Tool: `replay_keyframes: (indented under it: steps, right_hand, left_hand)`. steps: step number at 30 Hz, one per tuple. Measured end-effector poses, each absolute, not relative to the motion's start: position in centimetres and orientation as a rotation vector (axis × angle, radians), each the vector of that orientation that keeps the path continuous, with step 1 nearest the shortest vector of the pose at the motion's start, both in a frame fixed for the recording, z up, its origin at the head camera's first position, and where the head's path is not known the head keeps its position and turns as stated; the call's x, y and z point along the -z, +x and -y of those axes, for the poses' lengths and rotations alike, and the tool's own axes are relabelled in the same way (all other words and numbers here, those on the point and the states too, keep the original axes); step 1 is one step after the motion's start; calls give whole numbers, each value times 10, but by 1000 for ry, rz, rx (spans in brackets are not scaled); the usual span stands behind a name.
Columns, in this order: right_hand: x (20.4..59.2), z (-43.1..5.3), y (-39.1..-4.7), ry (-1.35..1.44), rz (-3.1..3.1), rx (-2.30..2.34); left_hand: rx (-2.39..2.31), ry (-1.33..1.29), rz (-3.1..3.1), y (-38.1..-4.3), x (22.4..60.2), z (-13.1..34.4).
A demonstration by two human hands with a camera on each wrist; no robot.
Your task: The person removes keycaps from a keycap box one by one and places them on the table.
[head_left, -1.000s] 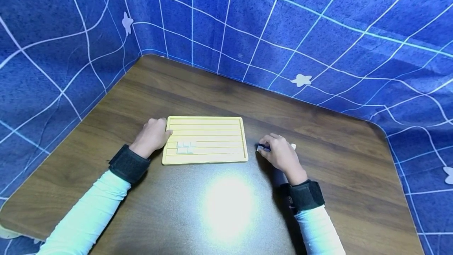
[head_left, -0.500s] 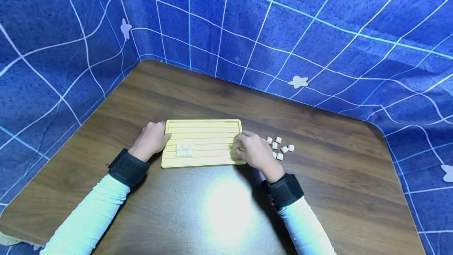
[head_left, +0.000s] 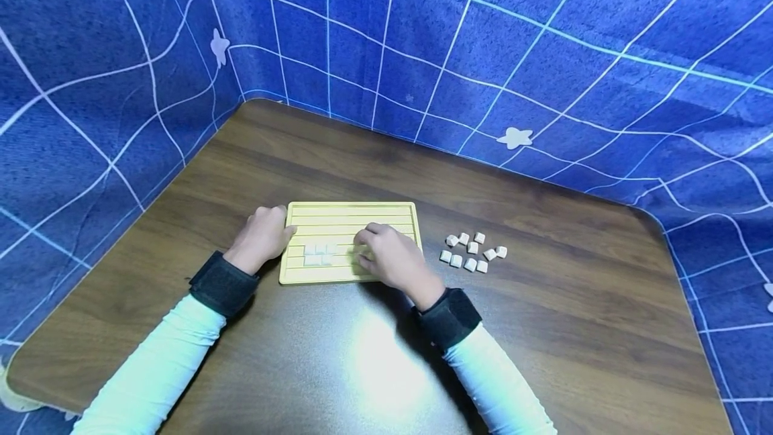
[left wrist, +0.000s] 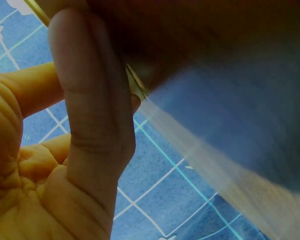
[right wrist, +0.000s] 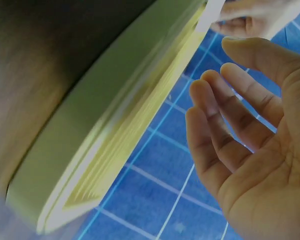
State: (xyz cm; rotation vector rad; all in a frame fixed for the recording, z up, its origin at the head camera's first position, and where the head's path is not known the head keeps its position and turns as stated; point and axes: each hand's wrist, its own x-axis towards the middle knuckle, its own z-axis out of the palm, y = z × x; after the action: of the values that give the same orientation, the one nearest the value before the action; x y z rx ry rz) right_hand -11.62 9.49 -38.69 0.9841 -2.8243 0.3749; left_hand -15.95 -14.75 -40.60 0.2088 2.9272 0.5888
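A yellow ridged tray (head_left: 350, 210) lies on the table, its near left part bearing several white keycaps (head_left: 314, 250) in two short rows. My left hand (head_left: 262, 237) holds the tray's left edge, thumb laid over the rim; in the left wrist view its fingers (left wrist: 92, 100) are bent and the tray is mostly hidden. Over the tray's right half is my right hand (head_left: 392, 257), just right of the keycaps on it. Its thumb and fingertips stand apart, and the right wrist view shows nothing between the loosely bent fingers (right wrist: 235, 107).
Several loose keycaps (head_left: 472, 248) lie scattered to the right of the tray on the brown wooden table (head_left: 580, 287). A blue cloth (head_left: 362, 39) with white lines hangs behind the table's far edge. Glare falls on the table in front of the tray.
My right hand has moved left from the loose keycaps to above the tray, uncovering those keycaps. My left hand stays on the tray's left edge.
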Motion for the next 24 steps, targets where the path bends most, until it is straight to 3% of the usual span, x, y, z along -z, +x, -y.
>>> replay_keyframes:
  steps: [24]
  right_hand:
    - [397, -42, -115, 1118, 2798, -249]
  left_hand:
    - [-604, 222, -2947, -159, 408, 151]
